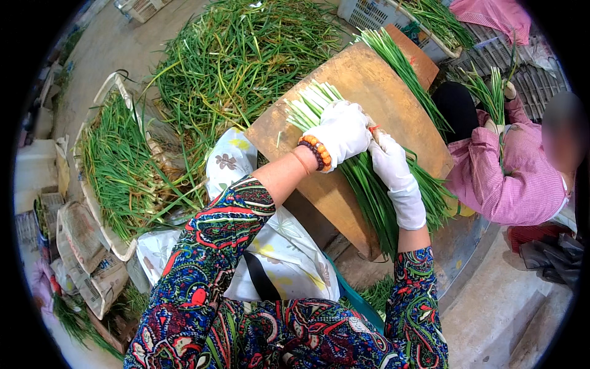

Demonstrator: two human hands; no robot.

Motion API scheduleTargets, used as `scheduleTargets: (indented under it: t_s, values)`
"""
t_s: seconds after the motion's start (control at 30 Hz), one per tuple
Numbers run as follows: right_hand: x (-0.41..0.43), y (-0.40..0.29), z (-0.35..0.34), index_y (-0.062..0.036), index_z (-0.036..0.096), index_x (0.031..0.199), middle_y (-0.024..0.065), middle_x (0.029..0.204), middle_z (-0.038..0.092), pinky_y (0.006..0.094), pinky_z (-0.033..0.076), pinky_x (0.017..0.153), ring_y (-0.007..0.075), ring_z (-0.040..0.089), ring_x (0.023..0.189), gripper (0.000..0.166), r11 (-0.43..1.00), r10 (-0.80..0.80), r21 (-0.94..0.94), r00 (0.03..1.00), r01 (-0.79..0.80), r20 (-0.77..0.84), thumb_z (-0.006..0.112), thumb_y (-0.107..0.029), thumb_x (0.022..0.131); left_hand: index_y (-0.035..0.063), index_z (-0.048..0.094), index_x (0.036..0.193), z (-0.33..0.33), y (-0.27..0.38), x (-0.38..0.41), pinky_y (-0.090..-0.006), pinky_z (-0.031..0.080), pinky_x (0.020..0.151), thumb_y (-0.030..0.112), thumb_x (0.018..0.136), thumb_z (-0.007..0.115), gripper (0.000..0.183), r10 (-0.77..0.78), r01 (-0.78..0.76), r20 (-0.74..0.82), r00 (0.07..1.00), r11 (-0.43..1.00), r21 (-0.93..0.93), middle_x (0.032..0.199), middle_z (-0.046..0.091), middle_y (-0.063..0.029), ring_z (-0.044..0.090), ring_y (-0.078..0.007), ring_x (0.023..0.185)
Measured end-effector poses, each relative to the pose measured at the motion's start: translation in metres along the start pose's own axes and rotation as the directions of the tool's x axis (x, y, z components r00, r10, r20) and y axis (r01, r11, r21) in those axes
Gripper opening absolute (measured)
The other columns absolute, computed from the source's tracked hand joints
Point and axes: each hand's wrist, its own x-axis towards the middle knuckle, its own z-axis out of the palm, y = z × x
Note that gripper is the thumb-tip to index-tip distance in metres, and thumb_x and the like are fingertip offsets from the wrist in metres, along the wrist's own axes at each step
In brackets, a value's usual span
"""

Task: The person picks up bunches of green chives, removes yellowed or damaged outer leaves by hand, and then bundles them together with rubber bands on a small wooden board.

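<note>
A bunch of green leafy stalks, apparently garlic chives (pixel 315 104), lies across a worn wooden board (pixel 350 69), its white stem ends towards the far left edge. My left hand (pixel 341 131), in a white glove with bead bracelets at the wrist, is closed over the bunch just below those ends. Close against it, my gloved right hand (pixel 392 173) pinches a thin tie with a red part (pixel 373 129) at the bunch's side. The tie's exact path is hidden by my fingers. Another bunch (pixel 401 69) rests along the board's far right side.
Beyond the board, a large heap of loose stalks (pixel 249 55) covers the floor. A rimmed basket of stalks (pixel 85 184) stands at left, a plastic crate (pixel 368 16) at the top. At right, a co-worker in a pink checked top (pixel 511 184) holds stalks, close to the board.
</note>
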Motion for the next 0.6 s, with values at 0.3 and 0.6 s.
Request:
scheduleTargets:
  t_s: [0.3,0.6]
  values:
    - [0.011,-0.015,0.018,0.0001,0.065,0.090,0.0142,0.079,0.065,0.0309,0.047,0.067,0.0211,0.061,0.071,0.019,0.803,0.448,0.530,0.864,-0.275,-0.230,0.059,-0.015,0.081,0.0078,0.067,0.082,0.009,-0.007,0.000,-0.0388,0.043,0.081,0.025,0.076,0.055,0.022,0.045,-0.035,-0.136,0.990,0.997,0.070,0.087,0.060,-0.0111,0.055,-0.0298,0.087]
    - [-0.007,-0.037,0.029,0.0015,0.060,0.094,0.0109,0.098,0.060,0.0331,0.043,0.084,0.0215,0.056,0.092,0.013,0.970,0.061,0.229,0.832,0.082,-0.552,0.051,-0.001,0.084,0.0117,0.066,0.082,-0.002,-0.006,-0.007,-0.0402,0.038,0.087,0.034,0.066,0.058,0.029,0.038,-0.048,-0.043,0.998,0.968,-0.247,0.089,0.060,-0.0129,0.055,-0.0284,0.092]
